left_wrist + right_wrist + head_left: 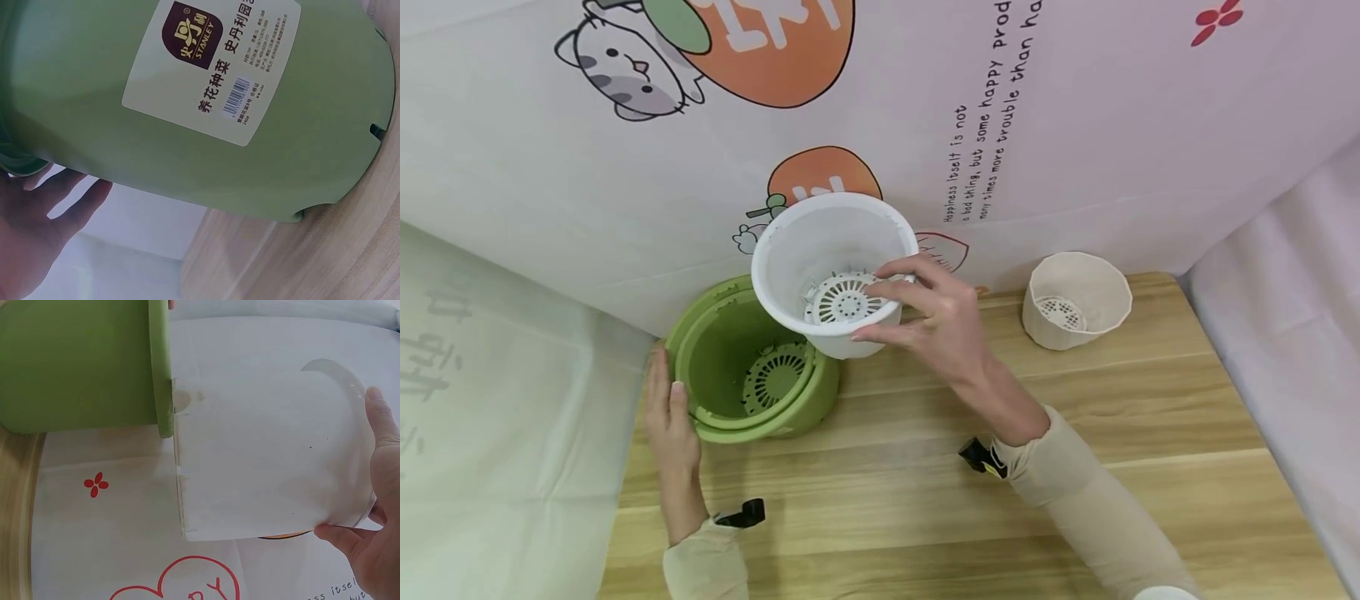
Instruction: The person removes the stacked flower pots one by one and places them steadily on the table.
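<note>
My right hand (936, 321) grips the rim of a white plastic flowerpot (790, 321), thumb outside and fingers over the inner side. The pot is tilted, showing its slotted base. In the right wrist view, its lower end is right at the rim of the green flowerpots (75, 369). These are two nested green flowerpots (823, 400) standing on the table, with a slotted base visible inside. Against their left outer side lie the fairly straight fingers of my left hand (673, 429). A paper label (212, 62) is stuck on the outer green pot in the left wrist view.
A smaller cream flowerpot (1041, 321) with a perforated base stands at the back right of the wooden table (880, 500). Behind the table rises a printed white cloth (1075, 150). Pale cloth (497, 417) also hangs along the left side.
</note>
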A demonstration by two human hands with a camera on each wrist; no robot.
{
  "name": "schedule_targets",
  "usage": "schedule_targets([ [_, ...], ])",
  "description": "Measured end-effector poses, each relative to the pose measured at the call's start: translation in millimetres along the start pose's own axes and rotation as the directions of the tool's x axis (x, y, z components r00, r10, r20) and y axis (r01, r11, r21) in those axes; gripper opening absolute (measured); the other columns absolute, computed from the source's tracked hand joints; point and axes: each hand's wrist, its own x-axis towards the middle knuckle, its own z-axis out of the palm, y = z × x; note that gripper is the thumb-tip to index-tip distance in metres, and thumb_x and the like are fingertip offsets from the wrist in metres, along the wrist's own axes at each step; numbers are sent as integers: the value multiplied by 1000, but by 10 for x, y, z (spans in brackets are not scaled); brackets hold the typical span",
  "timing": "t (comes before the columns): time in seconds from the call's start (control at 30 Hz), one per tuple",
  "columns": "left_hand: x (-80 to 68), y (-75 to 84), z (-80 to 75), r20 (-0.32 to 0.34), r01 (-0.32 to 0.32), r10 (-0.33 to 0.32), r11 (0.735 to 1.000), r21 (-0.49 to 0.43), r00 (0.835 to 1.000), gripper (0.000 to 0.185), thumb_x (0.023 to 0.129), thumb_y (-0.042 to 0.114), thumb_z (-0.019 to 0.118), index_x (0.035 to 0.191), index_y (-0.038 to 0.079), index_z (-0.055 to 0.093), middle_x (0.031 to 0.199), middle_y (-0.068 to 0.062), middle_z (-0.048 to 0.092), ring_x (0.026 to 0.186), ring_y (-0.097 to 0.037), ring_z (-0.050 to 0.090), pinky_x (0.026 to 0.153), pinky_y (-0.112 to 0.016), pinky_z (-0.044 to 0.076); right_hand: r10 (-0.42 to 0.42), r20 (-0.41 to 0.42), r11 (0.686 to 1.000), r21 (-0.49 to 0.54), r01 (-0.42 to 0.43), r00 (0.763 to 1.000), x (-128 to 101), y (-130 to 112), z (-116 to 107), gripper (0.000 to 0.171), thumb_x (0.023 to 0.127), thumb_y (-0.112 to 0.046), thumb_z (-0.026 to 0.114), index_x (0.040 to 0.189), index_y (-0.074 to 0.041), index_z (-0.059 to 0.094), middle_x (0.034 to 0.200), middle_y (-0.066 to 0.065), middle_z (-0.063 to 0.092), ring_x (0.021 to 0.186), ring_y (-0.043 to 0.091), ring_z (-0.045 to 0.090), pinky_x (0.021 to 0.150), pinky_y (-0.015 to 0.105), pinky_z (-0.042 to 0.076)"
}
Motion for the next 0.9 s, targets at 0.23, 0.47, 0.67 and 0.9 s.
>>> schedule_targets([
  [0.23, 28, -181, -8, 4, -1, 1, 1000, 1, 1000, 46, 107, 16, 37, 153, 11, 36, 160, -6, 31, 149, -30, 22, 122, -32, 13, 6, -9, 1000, -26, -6, 1000, -26, 16, -88, 43, 58, -30, 95, 89, -5, 80, 100, 11, 71, 90, 20, 68, 73, 26, 57],
  [0.47, 12, -115, -29, 2, 11, -11, 1000, -8, 1000, 46, 106, 12, 36, 152, 8, 37, 160, -8, 31, 149, -25, 22, 122, -33, 13, 6, -20, 998, -55, -7, 1000, -61, 43, -158, 43, 58, -29, 95, 89, -5, 80, 100, 11, 72, 88, 21, 68, 77, 28, 56],
  [0.67, 9, 149, -41, 18, 14, -14, 1000, -5, 1000, 46, 103, 4, 38, 148, -5, 38, 158, -18, 30, 148, -36, 21, 122, -36, 13, 15, -11, 996, -86, -16, 1000, -117, 91, -206, 43, 58, -30, 95, 90, -5, 80, 100, 12, 72, 91, 23, 69, 84, 29, 56],
  [0.9, 12, -67, -53, 43, 108, -107, 994, -17, 993, 52, 103, 7, 42, 154, 9, 33, 161, -6, 28, 148, -28, 25, 120, -31, 20, 15, -12, 995, -97, -16, 1000, -180, 136, -244, 44, 57, -30, 95, 89, -5, 80, 100, 12, 72, 93, 23, 68, 94, 30, 53],
])
